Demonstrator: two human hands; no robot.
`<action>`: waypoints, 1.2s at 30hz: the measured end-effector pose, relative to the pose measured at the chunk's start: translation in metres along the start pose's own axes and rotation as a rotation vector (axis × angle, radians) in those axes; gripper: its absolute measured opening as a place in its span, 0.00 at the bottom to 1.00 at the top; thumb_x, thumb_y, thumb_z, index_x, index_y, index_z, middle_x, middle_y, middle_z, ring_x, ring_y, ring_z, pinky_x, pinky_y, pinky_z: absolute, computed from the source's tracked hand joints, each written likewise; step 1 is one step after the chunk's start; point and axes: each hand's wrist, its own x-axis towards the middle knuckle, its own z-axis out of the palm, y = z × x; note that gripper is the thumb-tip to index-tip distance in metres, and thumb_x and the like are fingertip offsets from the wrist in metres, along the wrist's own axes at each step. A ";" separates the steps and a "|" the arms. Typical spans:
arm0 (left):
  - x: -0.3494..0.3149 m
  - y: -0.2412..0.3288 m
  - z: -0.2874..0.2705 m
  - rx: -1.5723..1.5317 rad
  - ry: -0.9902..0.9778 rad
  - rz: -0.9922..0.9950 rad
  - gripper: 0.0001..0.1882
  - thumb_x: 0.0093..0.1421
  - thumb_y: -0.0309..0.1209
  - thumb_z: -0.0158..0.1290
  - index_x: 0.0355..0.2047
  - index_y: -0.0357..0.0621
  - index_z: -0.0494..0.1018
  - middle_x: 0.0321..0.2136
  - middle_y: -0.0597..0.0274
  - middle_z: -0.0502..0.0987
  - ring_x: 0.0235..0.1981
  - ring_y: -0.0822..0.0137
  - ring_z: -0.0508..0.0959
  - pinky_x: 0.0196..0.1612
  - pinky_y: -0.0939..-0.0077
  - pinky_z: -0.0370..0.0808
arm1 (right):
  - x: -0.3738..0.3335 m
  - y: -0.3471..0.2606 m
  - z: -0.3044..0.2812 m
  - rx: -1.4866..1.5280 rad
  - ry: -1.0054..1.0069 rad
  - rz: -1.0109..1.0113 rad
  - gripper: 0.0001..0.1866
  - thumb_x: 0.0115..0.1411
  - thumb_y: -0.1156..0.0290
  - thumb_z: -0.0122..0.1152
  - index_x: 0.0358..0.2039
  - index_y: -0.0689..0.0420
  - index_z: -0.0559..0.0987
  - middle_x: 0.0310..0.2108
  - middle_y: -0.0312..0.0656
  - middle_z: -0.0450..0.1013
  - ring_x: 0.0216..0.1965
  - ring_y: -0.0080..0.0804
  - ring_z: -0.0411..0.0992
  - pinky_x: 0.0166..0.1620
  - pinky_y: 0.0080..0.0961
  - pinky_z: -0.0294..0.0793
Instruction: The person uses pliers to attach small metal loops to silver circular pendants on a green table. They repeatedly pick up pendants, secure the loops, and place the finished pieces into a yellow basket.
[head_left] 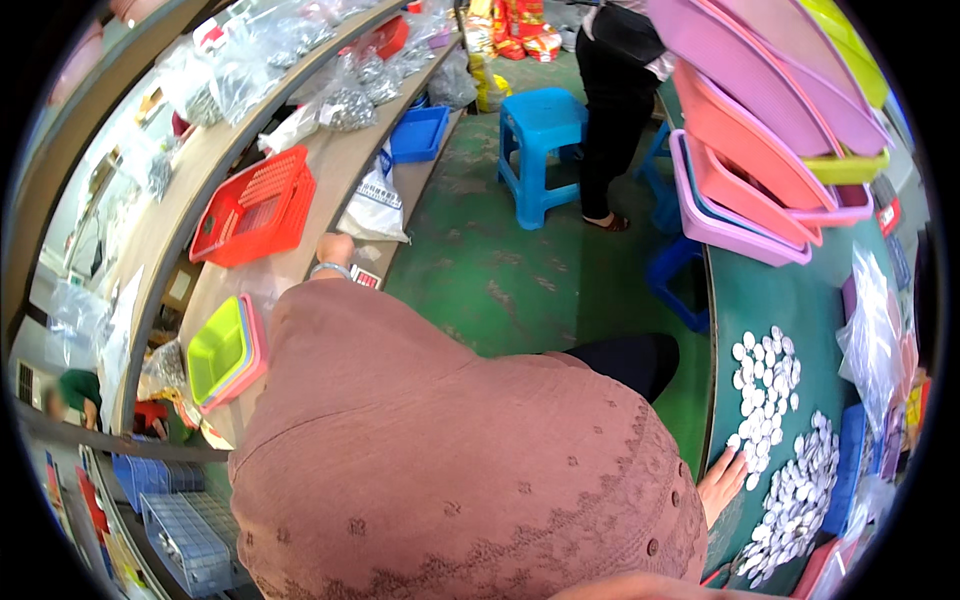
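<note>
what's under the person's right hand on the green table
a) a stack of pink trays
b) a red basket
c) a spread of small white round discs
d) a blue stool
c: the right hand lies flat on the green table with its fingertips at the edge of the small white round discs.

Single head-worn fisheye view, looking steeply down over wearer's own torso (470, 470), close up, w/ shelf bench (300, 190) at left & green table (770, 300) at right.
</note>
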 end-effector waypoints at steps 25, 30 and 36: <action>0.000 -0.036 -0.068 0.508 -0.068 0.263 0.16 0.48 0.36 0.53 0.31 0.36 0.77 0.34 0.40 0.78 0.40 0.47 0.79 0.45 0.57 0.74 | 0.001 -0.018 -0.028 -0.033 0.014 -0.003 0.32 0.51 0.83 0.44 0.60 0.62 0.59 0.63 0.55 0.53 0.65 0.52 0.50 0.65 0.43 0.48; 0.001 -0.016 -0.056 0.602 -0.143 0.341 0.16 0.48 0.36 0.53 0.32 0.36 0.77 0.34 0.40 0.78 0.40 0.47 0.79 0.45 0.57 0.74 | -0.002 -0.017 -0.029 -0.050 0.022 0.021 0.31 0.53 0.79 0.47 0.61 0.59 0.59 0.63 0.52 0.53 0.65 0.50 0.50 0.64 0.43 0.51; -0.002 -0.002 -0.046 0.673 -0.200 0.383 0.16 0.48 0.36 0.53 0.32 0.36 0.77 0.34 0.40 0.78 0.39 0.47 0.79 0.45 0.57 0.74 | -0.006 -0.015 -0.030 -0.099 -0.025 0.049 0.32 0.54 0.78 0.48 0.62 0.57 0.58 0.63 0.51 0.53 0.66 0.49 0.48 0.65 0.43 0.49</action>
